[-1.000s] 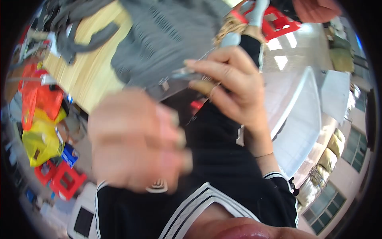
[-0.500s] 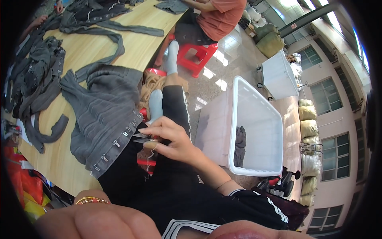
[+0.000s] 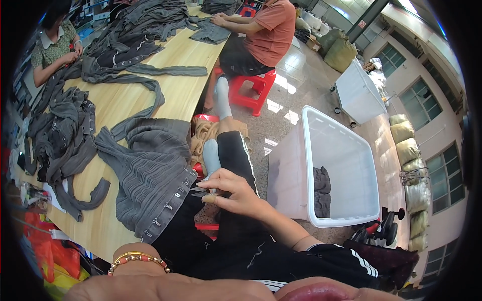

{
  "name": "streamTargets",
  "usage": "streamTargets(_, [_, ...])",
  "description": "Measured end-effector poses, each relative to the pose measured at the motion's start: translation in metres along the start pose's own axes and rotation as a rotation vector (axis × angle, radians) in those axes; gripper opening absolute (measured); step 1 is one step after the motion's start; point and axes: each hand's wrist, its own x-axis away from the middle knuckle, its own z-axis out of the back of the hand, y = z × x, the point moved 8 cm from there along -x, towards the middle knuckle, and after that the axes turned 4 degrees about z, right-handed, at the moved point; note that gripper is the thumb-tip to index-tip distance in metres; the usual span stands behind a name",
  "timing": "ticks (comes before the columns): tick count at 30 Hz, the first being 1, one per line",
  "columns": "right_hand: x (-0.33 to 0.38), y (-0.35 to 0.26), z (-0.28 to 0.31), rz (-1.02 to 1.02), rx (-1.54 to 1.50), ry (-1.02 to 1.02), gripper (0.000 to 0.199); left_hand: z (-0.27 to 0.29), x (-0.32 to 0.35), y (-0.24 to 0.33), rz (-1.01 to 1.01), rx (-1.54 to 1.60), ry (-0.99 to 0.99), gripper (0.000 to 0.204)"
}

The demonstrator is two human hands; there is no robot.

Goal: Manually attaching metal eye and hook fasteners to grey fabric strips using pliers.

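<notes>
My right hand (image 3: 237, 194) is closed around small thread snips (image 3: 199, 190), their pointed metal blades showing beyond the fingers. Just left of the blades, a grey pleated knit garment (image 3: 153, 163) lies over the table's edge towards my lap. Metal hook fasteners (image 3: 167, 206) run in a row along its near border. My left hand (image 3: 165, 287) is raised very close at the bottom of the picture, under a wrist with gold and coral bracelets (image 3: 135, 257). Its fingers are hidden. Loose pale thread (image 3: 256, 255) lies on my black clothing.
Grey garments (image 3: 63, 130) are heaped on the wooden table (image 3: 186, 85). A white wheeled bin (image 3: 346, 175) with dark folded cloth stands to the right. Two co-workers sit at the table, one in an orange shirt (image 3: 273, 32) on a red stool (image 3: 256, 90), another in green (image 3: 50, 50).
The view has tilted up, so table, garment and bin sit lower and further right, and more of both co-workers shows. My right hand keeps the snips beside the garment.
</notes>
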Motion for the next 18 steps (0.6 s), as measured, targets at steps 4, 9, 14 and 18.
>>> streamTargets(4, [0.003, 0.005, 0.003, -0.055, 0.002, -0.015, 0.037, -0.005, -0.004, 0.003, 0.003, 0.004, -0.011, 0.017])
streamTargets(9, [0.005, 0.005, 0.012, -0.028, 0.023, -0.008, 0.037, -0.008, -0.008, -0.003, 0.016, -0.026, -0.012, 0.02])
streamTargets(14, [0.003, 0.004, 0.013, -0.037, 0.003, 0.008, 0.037, -0.012, -0.011, 0.002, 0.011, -0.046, -0.011, 0.023])
streamTargets(18, [0.0, 0.006, 0.013, -0.008, 0.007, 0.02, 0.037, -0.007, -0.01, 0.01, -0.029, -0.09, 0.03, 0.025])
